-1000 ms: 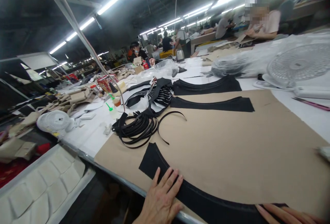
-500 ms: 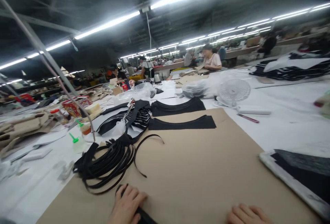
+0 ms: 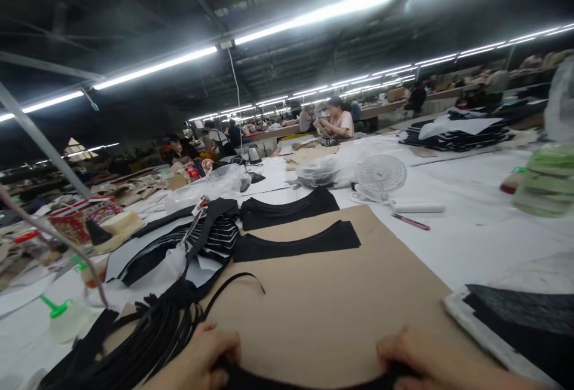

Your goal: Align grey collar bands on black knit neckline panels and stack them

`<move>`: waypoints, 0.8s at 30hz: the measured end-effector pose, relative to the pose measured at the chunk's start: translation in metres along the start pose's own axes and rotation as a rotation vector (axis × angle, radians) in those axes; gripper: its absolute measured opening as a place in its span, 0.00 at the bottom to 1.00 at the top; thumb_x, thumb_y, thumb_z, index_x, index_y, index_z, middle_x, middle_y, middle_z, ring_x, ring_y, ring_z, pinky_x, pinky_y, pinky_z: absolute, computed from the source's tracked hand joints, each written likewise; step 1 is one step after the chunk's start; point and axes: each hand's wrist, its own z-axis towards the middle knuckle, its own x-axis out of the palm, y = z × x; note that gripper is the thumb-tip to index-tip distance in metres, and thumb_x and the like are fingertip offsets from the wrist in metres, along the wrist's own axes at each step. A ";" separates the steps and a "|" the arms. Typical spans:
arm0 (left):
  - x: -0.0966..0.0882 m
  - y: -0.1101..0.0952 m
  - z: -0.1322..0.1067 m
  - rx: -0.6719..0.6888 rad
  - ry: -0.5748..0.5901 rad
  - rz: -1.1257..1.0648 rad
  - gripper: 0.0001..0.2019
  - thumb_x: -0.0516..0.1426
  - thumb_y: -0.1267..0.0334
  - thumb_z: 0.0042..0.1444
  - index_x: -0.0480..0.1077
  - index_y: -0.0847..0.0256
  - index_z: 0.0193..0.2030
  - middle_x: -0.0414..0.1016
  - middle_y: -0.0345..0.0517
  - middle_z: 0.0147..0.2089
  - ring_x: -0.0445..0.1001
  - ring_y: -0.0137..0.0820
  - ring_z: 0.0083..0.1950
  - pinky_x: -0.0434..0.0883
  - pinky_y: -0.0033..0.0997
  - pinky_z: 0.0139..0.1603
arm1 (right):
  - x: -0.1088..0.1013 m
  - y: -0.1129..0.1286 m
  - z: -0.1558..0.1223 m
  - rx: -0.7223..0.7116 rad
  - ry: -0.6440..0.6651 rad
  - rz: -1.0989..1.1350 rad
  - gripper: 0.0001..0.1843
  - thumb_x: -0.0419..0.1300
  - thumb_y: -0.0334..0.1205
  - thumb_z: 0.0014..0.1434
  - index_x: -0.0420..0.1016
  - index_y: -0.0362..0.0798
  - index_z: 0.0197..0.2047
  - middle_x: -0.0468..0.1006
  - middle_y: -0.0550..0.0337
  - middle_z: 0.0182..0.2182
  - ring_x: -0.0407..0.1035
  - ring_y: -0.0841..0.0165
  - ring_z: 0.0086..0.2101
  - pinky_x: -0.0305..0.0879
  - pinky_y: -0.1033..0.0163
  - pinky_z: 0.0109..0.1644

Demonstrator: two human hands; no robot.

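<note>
At the bottom of the head view, my left hand point(image 3: 208, 354) and my right hand point(image 3: 415, 351) each grip an end of a black curved piece point(image 3: 251, 380). Fingers are closed on both ends, and most of the piece is cut off by the lower frame edge. Beneath lies a brown board point(image 3: 332, 312). Beside my left hand is a bundle of thin black strips point(image 3: 143, 342), one strip curling onto the board. Farther up, a curved black piece point(image 3: 300, 245) rests on the board, with a stack of similar pieces point(image 3: 291, 209) behind it.
A slab with dark sheets point(image 3: 520, 324) stands at the right. Beyond the board are a small white fan point(image 3: 381, 174), a cutter knife point(image 3: 410, 221) and a large bottle point(image 3: 545, 180). Green-tipped bottles point(image 3: 65, 318) stand at the left. Other people point(image 3: 339, 122) work farther back.
My left hand has shifted its hold on the black piece, and my right hand, earlier resting on the board, now grips its other end. The camera view has turned somewhat right.
</note>
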 end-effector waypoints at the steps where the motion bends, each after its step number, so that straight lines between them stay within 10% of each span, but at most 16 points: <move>1: -0.022 -0.004 0.008 0.022 -0.050 -0.007 0.16 0.54 0.73 0.41 0.71 0.53 0.39 0.77 0.33 0.41 0.72 0.32 0.49 0.50 0.43 0.66 | -0.022 0.003 0.012 0.001 0.011 -0.023 0.14 0.57 0.35 0.51 0.76 0.57 0.41 0.78 0.61 0.41 0.72 0.64 0.43 0.65 0.62 0.47; 5: -0.084 -0.011 0.064 0.052 -0.190 0.120 0.19 0.51 0.74 0.45 0.72 0.53 0.42 0.77 0.36 0.43 0.71 0.34 0.51 0.55 0.41 0.62 | -0.083 -0.003 0.074 -0.044 -0.083 -0.236 0.10 0.53 0.34 0.56 0.74 0.52 0.37 0.79 0.60 0.36 0.72 0.64 0.40 0.63 0.63 0.45; 10: -0.110 0.002 0.154 0.014 -0.243 0.191 0.10 0.55 0.69 0.58 0.72 0.59 0.46 0.75 0.43 0.48 0.70 0.37 0.55 0.56 0.52 0.63 | -0.113 -0.035 0.150 0.001 -0.166 -0.430 0.14 0.50 0.32 0.58 0.75 0.51 0.42 0.79 0.55 0.42 0.72 0.59 0.44 0.61 0.57 0.47; 17: -0.103 0.013 0.224 -0.027 -0.280 0.270 0.16 0.56 0.56 0.62 0.68 0.62 0.52 0.71 0.49 0.52 0.72 0.37 0.51 0.71 0.47 0.52 | -0.126 -0.067 0.210 0.111 -0.157 -0.603 0.11 0.56 0.41 0.64 0.73 0.47 0.46 0.76 0.54 0.42 0.71 0.62 0.43 0.64 0.49 0.50; 24: -0.066 0.012 0.247 0.016 -0.428 0.327 0.20 0.48 0.65 0.65 0.60 0.56 0.63 0.63 0.49 0.66 0.61 0.38 0.66 0.51 0.56 0.67 | -0.119 -0.069 0.228 0.121 -0.216 -0.705 0.16 0.57 0.45 0.64 0.70 0.46 0.52 0.72 0.53 0.49 0.70 0.63 0.45 0.69 0.50 0.48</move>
